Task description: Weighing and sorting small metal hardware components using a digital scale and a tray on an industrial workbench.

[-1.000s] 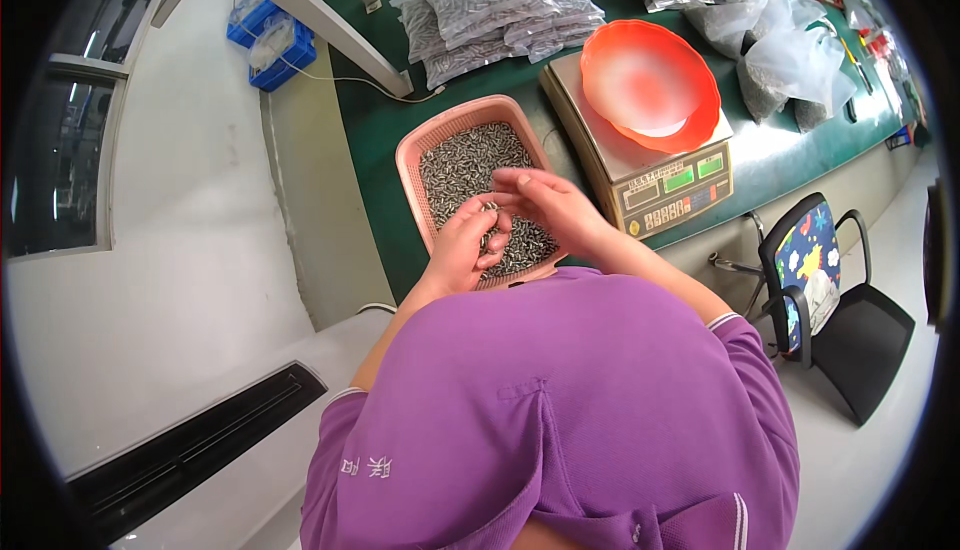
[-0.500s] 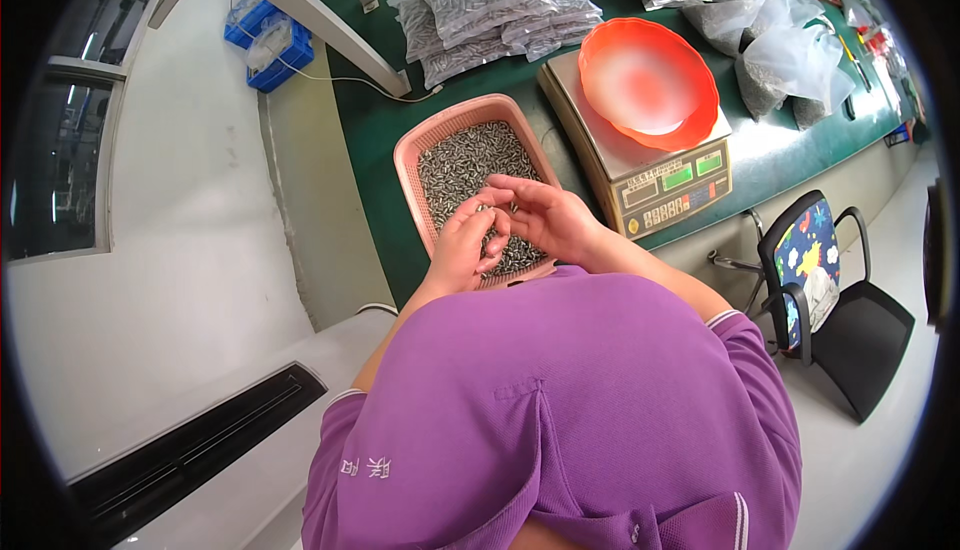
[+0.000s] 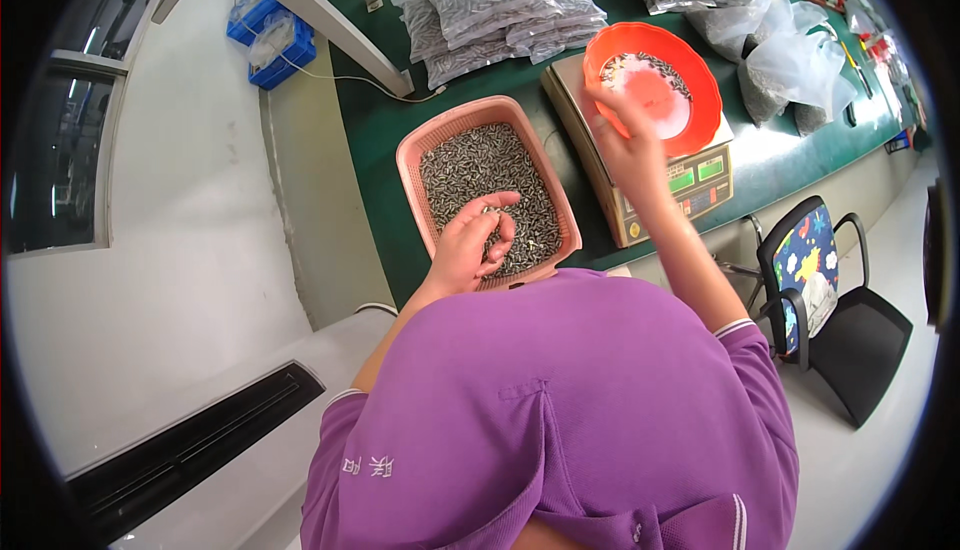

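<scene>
A pink plastic basket [image 3: 420,127] holds a heap of small shiny metal parts [image 3: 480,165]. Over its near part is my left hand [image 3: 475,246], fingers curled in; whether parts lie inside the curl is hard to make out. My right hand [image 3: 632,145] is at the left rim of a red-orange bowl with a scalloped edge [image 3: 706,100], fingers stretched out and somewhat blurred, holding nothing that I can see. Small metal parts [image 3: 672,76] lie scattered in the bowl, mostly along its far side. The bowl rests on a digital scale [image 3: 630,227] with lit green displays.
Clear bags of metal parts [image 3: 490,0] are piled at the back of the green table [image 3: 372,150]. More bags [image 3: 790,75] stand at the far right. A white table leg [image 3: 320,30] rises at the left. An office chair [image 3: 830,300] is on the right.
My right hand has left my left hand and moved right to the bowl. Metal parts now lie in the bowl, which looked bare before. My left hand has stayed over the basket.
</scene>
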A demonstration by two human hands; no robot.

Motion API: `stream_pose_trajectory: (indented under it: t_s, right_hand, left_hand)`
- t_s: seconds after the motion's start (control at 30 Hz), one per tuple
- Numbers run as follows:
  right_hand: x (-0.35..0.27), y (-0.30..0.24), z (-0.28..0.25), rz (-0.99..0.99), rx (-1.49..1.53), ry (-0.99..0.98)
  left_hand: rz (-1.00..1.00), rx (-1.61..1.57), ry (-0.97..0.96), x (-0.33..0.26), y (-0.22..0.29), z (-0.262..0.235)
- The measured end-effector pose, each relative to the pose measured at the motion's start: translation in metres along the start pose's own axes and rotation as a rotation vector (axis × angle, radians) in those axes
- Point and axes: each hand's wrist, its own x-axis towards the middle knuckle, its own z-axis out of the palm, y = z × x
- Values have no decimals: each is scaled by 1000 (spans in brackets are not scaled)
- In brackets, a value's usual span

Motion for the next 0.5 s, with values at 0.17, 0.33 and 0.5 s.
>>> stream_pose_trajectory:
  t_s: [0.17,0.33,0.5]
  right_hand:
    - [-50,-7,53,830,1223,-522]
    - [-57,-12,62,1005,1487,-599]
    - [-58,-10,62,1004,1546,-593]
  left_hand:
    - [3,133,-27,2,-4,3]
    - [23,175,-7,-3,-3,7]
    - [18,31,-41,-1,-6,-1]
